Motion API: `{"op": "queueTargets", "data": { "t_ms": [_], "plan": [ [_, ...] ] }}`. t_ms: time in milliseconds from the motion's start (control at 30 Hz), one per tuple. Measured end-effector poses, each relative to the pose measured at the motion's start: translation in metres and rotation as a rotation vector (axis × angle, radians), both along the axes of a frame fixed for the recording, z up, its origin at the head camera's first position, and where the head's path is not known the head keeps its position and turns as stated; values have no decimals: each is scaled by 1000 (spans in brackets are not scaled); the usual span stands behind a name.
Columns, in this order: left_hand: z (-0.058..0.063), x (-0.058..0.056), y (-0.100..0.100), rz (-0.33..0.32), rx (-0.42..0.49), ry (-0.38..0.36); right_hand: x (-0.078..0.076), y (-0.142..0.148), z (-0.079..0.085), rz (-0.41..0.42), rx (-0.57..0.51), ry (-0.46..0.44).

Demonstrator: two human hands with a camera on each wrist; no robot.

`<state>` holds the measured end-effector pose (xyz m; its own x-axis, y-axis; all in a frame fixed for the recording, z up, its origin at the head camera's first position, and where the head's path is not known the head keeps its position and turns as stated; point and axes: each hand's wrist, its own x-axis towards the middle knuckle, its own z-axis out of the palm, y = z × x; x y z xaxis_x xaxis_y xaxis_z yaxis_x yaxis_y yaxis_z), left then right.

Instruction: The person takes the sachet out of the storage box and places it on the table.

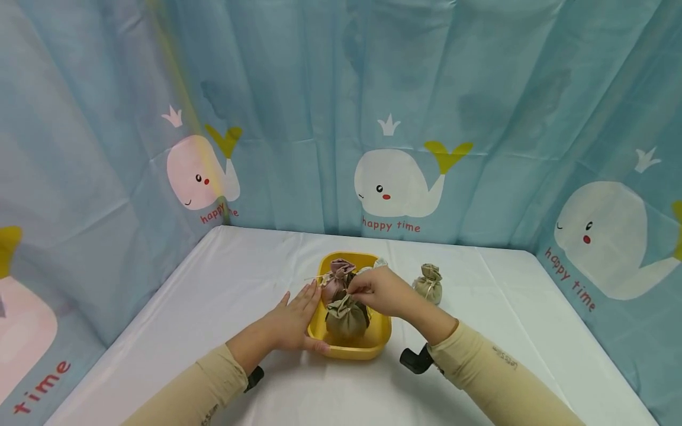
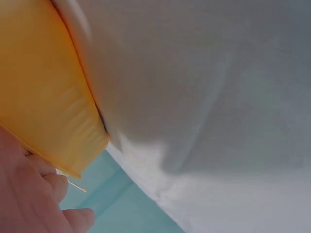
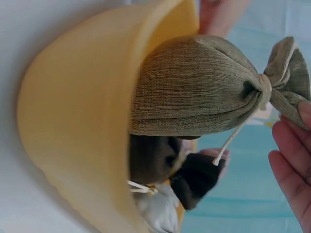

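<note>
My right hand (image 1: 378, 290) pinches the gathered top of an olive-brown drawstring pouch (image 3: 194, 87), tied with a cream cord. In the head view this pouch (image 1: 347, 322) is at the near end of a yellow tub (image 1: 351, 354), its lower part inside the rim in the right wrist view. A pink pouch (image 1: 333, 290), a dark brown pouch (image 3: 150, 158) and a pale grey one (image 3: 160, 208) also sit in the tub. My left hand (image 1: 293, 319) rests with extended fingers along the tub's left rim, its thumb at the near corner.
Another khaki pouch (image 1: 429, 285) stands upright on the white-covered table (image 1: 256, 266), right of the tub. Blue curtains (image 1: 298, 118) with whale prints enclose the table at the back and both sides.
</note>
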<state>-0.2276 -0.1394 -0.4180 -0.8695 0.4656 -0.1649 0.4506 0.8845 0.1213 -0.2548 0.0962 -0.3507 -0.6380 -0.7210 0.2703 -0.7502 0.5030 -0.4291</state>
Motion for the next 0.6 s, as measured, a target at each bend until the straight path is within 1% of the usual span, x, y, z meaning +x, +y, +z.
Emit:
{"op": "queueTargets", "data": {
  "t_ms": [67,167,333,433,600],
  "plan": [
    [-1,-1,0,-1,-7,1,0,4,3,-29,-32,-10],
    [-1,-2,1,-1,0,-2,0,8,9,-98,-69,-38],
    [2,-3,3,7,32,-40,0,16,19,-198,-105,-77],
    [4,-4,4,12,32,-59,0,20,23,-232,-117,-85],
    [5,-4,7,35,23,-58,0,25,30,-243,-156,-88]
  ]
}}
